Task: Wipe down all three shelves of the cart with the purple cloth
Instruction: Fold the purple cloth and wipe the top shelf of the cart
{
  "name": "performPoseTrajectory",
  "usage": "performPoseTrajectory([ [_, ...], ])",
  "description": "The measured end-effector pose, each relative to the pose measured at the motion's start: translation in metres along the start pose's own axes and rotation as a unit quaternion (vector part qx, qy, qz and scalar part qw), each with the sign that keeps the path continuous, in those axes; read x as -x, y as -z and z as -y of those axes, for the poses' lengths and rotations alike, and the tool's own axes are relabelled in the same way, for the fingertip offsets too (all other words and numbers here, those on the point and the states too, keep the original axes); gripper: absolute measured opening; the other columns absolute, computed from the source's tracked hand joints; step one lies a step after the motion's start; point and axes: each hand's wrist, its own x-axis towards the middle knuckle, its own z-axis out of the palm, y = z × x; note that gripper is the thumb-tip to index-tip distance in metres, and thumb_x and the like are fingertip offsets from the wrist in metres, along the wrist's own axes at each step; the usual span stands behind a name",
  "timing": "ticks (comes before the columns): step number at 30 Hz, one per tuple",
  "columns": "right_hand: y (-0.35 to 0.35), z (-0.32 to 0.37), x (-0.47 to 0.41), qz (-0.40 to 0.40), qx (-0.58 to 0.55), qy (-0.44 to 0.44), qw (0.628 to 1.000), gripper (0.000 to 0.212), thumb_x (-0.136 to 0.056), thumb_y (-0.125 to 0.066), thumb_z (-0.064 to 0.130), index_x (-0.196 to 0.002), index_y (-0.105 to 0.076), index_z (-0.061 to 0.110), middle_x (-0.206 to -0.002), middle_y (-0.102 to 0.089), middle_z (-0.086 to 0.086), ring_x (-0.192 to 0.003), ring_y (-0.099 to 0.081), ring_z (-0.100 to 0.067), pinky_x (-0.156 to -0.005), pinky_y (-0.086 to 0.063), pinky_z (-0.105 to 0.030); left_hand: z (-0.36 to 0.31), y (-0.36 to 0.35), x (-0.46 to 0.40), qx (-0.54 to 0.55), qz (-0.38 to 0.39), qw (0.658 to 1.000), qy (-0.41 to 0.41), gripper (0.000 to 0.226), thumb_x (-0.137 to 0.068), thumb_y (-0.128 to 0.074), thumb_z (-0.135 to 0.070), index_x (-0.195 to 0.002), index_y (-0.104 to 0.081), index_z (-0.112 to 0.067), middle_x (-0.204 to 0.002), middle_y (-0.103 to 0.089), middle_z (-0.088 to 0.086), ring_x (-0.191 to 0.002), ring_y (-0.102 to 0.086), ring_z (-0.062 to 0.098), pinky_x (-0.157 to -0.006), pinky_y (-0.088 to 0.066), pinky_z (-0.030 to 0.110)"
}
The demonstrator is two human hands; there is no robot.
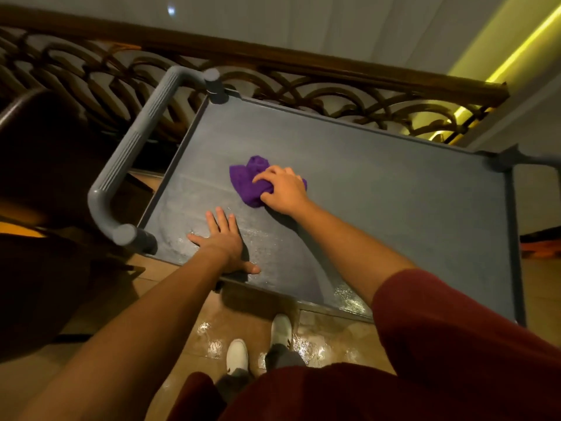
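The grey cart's top shelf (pixel 379 189) fills the middle of the view, seen from above. A bunched purple cloth (pixel 246 180) lies on it left of centre, and my right hand (pixel 283 189) is pressed down on the cloth, fingers curled over it. My left hand (pixel 223 240) rests flat and open on the shelf near its front left corner, fingers spread, thumb along the front rim. Wet streaks show on the shelf around and in front of my left hand. The two lower shelves are hidden under the top one.
The cart's ribbed grey handle (pixel 133 150) sticks out at the left end. A wooden railing with scrolled ironwork (pixel 303 86) runs right behind the cart. A dark piece of furniture (pixel 36 165) stands at the left. My white shoes (pixel 261 344) stand on the glossy tiled floor.
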Motion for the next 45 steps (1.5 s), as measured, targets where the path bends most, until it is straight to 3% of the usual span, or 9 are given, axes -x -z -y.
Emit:
performPoseTrajectory([
  [8, -0.019, -0.057, 0.154, -0.028, -0.051, -0.010, 0.998, 0.031, -0.069, -0.066, 0.022, -0.095, -0.074, 0.037, -0.110, -0.067, 0.008, -0.105, -0.057, -0.021, -0.093, -0.042, -0.040, -0.003, -0.001, 0.004, -0.005, 0.007, 1.000, 0.013, 0.156, -0.055, -0.069, -0.086, -0.154, 0.026, -0.011, -0.159, 0.036, 0.018, -0.147, 0.028, 0.044, -0.110, -0.013, 0.078],
  [16, -0.013, -0.082, 0.261, -0.034, -0.087, -0.052, 0.994, 0.031, -0.068, -0.070, 0.017, -0.096, -0.076, 0.030, -0.104, -0.068, 0.005, -0.099, -0.058, -0.020, -0.090, -0.044, -0.033, -0.022, 0.014, 0.000, -0.041, 0.019, 0.997, 0.059, 0.165, -0.046, -0.076, -0.085, -0.156, 0.018, -0.007, -0.164, 0.021, 0.023, -0.151, 0.010, 0.048, -0.113, -0.018, 0.074],
  [26, 0.048, -0.140, 0.320, -0.186, -0.238, -0.268, 0.915, 0.034, -0.070, -0.066, 0.015, -0.102, -0.073, 0.027, -0.103, -0.074, -0.001, -0.097, -0.069, -0.024, -0.087, -0.056, -0.031, -0.038, 0.014, -0.003, -0.018, 0.015, 0.997, 0.069, 0.171, -0.037, -0.065, -0.093, -0.155, 0.014, 0.001, -0.162, 0.017, 0.030, -0.149, 0.007, 0.054, -0.115, -0.013, 0.071],
  [31, 0.046, -0.098, 0.337, -0.282, -0.435, -0.263, 0.814, 0.039, -0.068, -0.056, 0.014, -0.091, -0.077, 0.037, -0.085, -0.077, 0.012, -0.081, -0.071, -0.004, -0.064, -0.054, -0.017, -0.029, 0.014, 0.014, -0.015, -0.164, 0.984, -0.072, 0.107, -0.072, -0.069, -0.075, -0.152, -0.034, -0.014, -0.164, -0.017, 0.020, -0.151, -0.007, 0.046, -0.117, -0.014, 0.070],
  [34, 0.041, -0.061, 0.346, -0.299, -0.521, -0.239, 0.763, 0.041, -0.070, -0.058, 0.016, -0.096, -0.078, 0.040, -0.092, -0.078, 0.009, -0.083, -0.073, -0.007, -0.063, -0.055, -0.019, -0.046, 0.007, 0.047, 0.136, -0.269, 0.932, -0.199, 0.059, -0.090, -0.065, -0.052, -0.136, -0.055, -0.016, -0.148, -0.049, 0.016, -0.137, -0.045, 0.036, -0.112, -0.039, 0.057],
  [36, 0.034, -0.036, 0.351, -0.306, -0.535, -0.224, 0.755, 0.038, -0.069, -0.062, 0.022, -0.098, -0.077, 0.042, -0.095, -0.078, 0.009, -0.087, -0.074, -0.008, -0.065, -0.056, -0.020, -0.063, 0.000, 0.083, 0.285, -0.223, 0.903, -0.234, 0.040, -0.096, -0.058, -0.048, -0.117, -0.067, -0.015, -0.115, -0.071, 0.011, -0.101, -0.068, 0.027, -0.091, -0.057, 0.047],
  [39, 0.019, -0.001, 0.364, -0.318, -0.486, -0.206, 0.787, 0.039, -0.070, -0.065, 0.027, -0.103, -0.072, 0.045, -0.099, -0.075, 0.016, -0.092, -0.072, -0.005, -0.069, -0.055, -0.018, -0.080, -0.012, 0.142, 0.535, -0.012, 0.811, -0.235, 0.040, -0.098, -0.055, -0.051, -0.101, -0.068, -0.013, -0.088, -0.077, 0.016, -0.068, -0.074, 0.022, -0.066, -0.062, 0.037],
  [42, 0.000, 0.032, 0.380, -0.318, -0.359, -0.187, 0.858, 0.046, -0.068, -0.066, 0.027, -0.113, -0.065, 0.039, -0.105, -0.070, 0.020, -0.096, -0.067, -0.002, -0.078, -0.049, -0.010, -0.082, -0.033, 0.180, 0.603, 0.164, 0.746, -0.233, 0.050, -0.090, -0.063, -0.057, -0.111, -0.064, -0.012, -0.094, -0.077, 0.018, -0.075, -0.077, 0.028, -0.064, -0.063, 0.039],
  [45, -0.020, 0.053, 0.397, -0.309, -0.224, -0.161, 0.910, 0.057, -0.068, -0.070, 0.019, -0.125, -0.065, 0.025, -0.124, -0.063, 0.005, -0.113, -0.061, -0.012, -0.095, -0.049, -0.018, -0.081, -0.059, 0.199, 0.619, 0.186, 0.723, -0.245, 0.047, -0.085, -0.076, -0.044, -0.120, -0.060, -0.016, -0.112, -0.073, 0.012, -0.092, -0.076, 0.026, -0.074, -0.064, 0.046],
])
